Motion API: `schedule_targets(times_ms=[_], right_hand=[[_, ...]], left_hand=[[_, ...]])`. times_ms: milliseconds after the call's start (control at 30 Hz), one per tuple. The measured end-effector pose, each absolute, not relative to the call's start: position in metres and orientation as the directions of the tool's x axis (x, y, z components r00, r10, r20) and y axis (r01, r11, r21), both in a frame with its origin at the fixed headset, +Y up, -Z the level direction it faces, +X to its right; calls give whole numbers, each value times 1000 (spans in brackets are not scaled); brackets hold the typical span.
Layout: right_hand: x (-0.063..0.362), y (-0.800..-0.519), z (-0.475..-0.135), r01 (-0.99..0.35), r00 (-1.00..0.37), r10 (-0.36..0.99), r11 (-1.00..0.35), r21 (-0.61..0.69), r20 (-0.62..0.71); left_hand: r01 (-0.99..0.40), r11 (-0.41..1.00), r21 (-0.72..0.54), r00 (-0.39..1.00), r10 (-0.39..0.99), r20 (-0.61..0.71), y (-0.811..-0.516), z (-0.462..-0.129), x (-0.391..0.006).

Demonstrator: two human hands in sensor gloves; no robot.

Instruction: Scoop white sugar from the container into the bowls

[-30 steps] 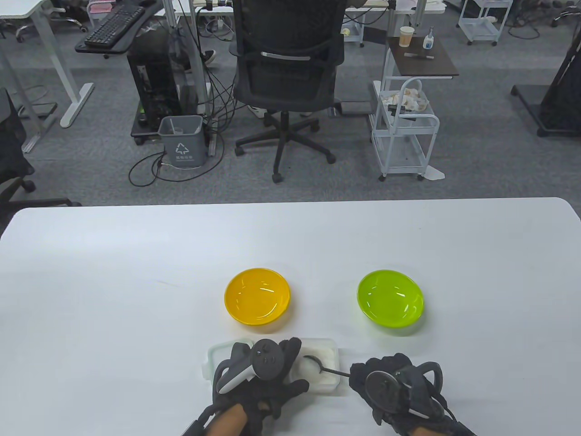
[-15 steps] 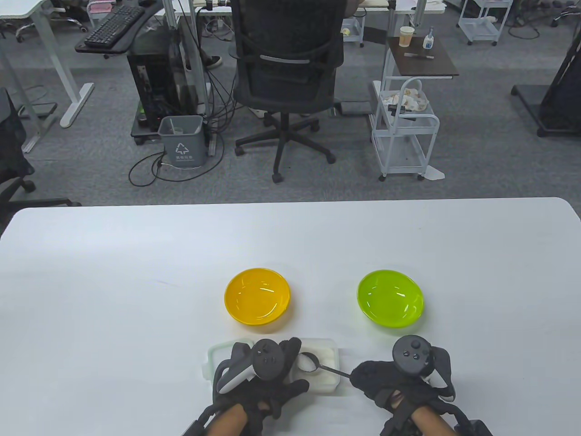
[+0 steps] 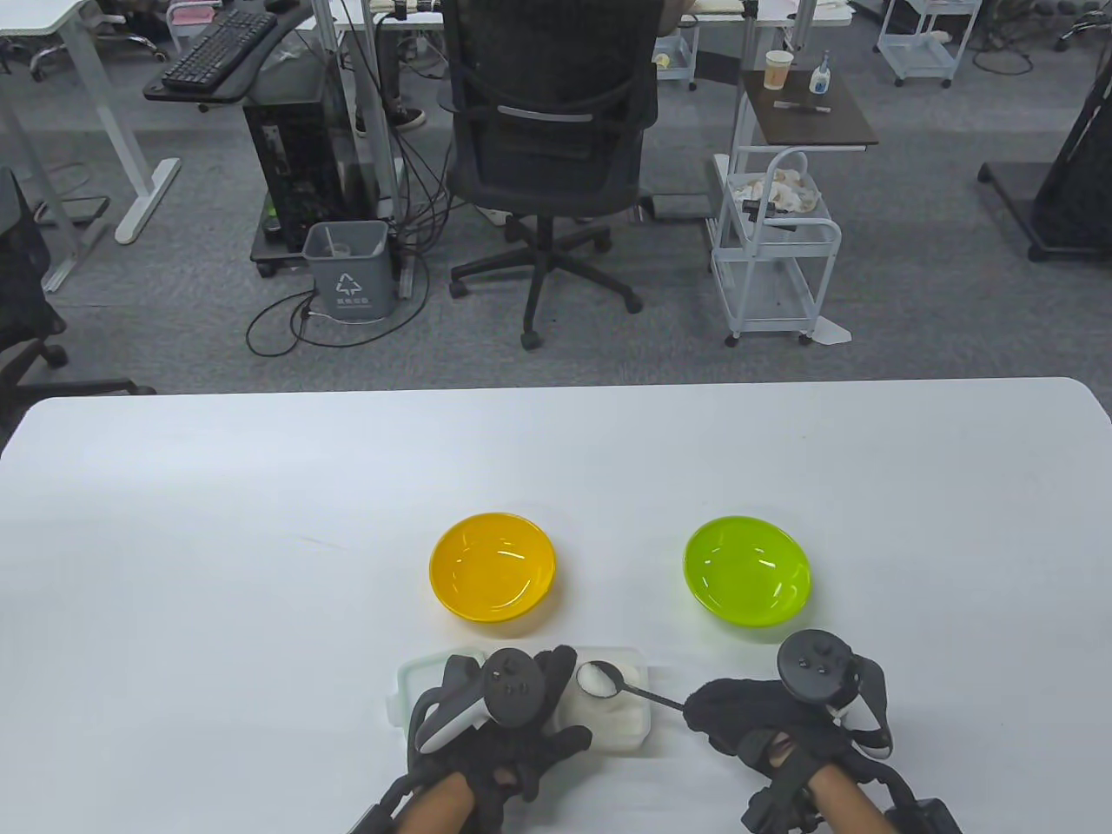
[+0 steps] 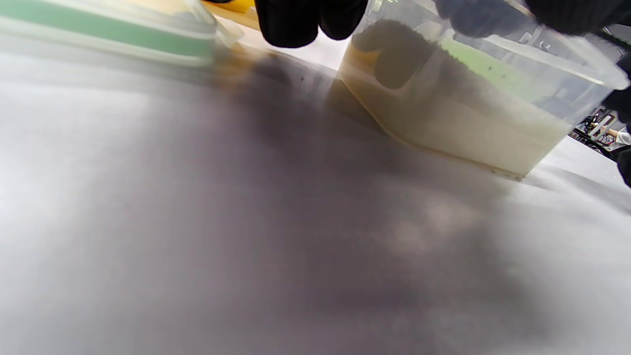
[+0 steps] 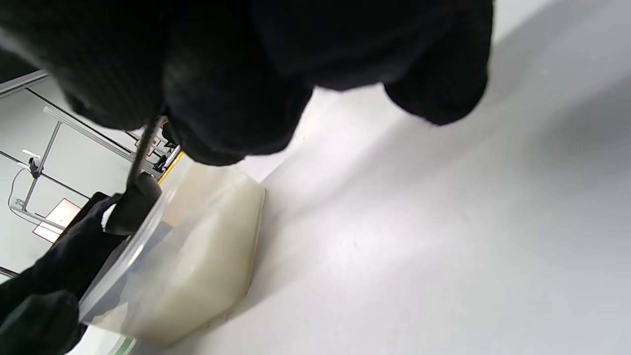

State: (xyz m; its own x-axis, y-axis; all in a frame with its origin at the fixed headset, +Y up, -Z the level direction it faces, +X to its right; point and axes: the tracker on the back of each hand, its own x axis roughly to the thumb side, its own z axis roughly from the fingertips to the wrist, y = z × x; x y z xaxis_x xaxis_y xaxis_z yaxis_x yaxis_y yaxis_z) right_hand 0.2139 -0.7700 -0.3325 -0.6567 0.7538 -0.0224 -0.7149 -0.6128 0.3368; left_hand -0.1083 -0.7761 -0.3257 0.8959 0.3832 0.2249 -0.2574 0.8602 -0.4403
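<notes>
The right hand (image 3: 738,717) pinches a spoon (image 3: 627,686) heaped with sugar over the clear sugar container (image 3: 621,725), which the left hand (image 3: 495,730) grips, both bowls bare.

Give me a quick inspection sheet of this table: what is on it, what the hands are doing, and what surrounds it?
Surface: white table, no spills seen.
Job's things: clear sugar container near the front edge, lid beside it; orange bowl and green bowl behind, both without sugar; spoon heaped with sugar above the container.
Clutter: nothing seen.
Grips: left hand holds the container; right hand holds the spoon handle.
Cables: none on the table; tangled ones on the floor by the computer tower.
Surroundings: office chair, grey bin, white cart.
</notes>
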Motion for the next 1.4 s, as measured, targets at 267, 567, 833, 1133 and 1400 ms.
schedule_targets(times_ms=[267,567,833,1133,1400], right_hand=[[242,-762,-339,-780,-609,790,-579,238,-75],[283,-759,-345,-818,-571,796,-574,50,-202],[312,-759,-345,-739,-601,739,-659,-141,-306],[306,-750,-344,-429,-837,479,-874,-228,-264],[273,-738,-339,86,-977,-25,-955,-284,-212]], left_hand=[[-260,859,-442,895,386,223,-776,-326,-109],[-262,858,-442,895,387,222,-776,-326,-109],[-261,858,-443,895,387,222,-776,-326,-109],[-263,856,-445,894,390,220,-776,-326,-109],[-267,853,-448,893,393,217,-776,-326,-109]])
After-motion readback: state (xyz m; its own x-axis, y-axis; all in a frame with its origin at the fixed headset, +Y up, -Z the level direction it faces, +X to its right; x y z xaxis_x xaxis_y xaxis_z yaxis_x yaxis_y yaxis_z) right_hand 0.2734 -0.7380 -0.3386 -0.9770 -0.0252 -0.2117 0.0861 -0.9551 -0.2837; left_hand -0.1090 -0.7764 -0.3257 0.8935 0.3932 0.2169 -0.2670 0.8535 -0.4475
